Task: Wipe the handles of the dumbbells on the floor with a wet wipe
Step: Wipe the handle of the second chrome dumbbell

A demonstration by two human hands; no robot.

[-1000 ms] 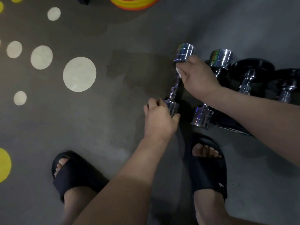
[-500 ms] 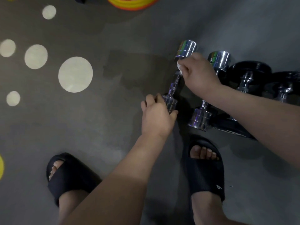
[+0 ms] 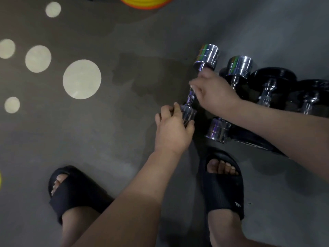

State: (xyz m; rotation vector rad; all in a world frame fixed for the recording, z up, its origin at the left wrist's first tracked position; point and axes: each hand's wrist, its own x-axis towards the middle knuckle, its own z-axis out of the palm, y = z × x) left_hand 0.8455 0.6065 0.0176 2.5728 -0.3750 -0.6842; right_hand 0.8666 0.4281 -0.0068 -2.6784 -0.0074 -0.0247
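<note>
A small chrome dumbbell [image 3: 206, 57] lies on the grey floor, leftmost in a row. My left hand [image 3: 173, 131] grips its near head. My right hand [image 3: 214, 93] is wrapped round the upper part of its handle [image 3: 190, 98], and a sliver of white wet wipe [image 3: 193, 88] shows at my fingers. A second chrome dumbbell [image 3: 239, 65] lies just to the right, partly hidden under my right forearm.
Two larger black dumbbells [image 3: 272, 81] lie further right in the row. My feet in black slides [image 3: 222, 184] stand close below the dumbbells. Pale round dots [image 3: 81, 79] mark the floor at left. A yellow and orange disc [image 3: 146, 1] sits at the top edge.
My right hand has slid a little down the handle from under the far head toward the middle. My left hand keeps its grip on the near head.
</note>
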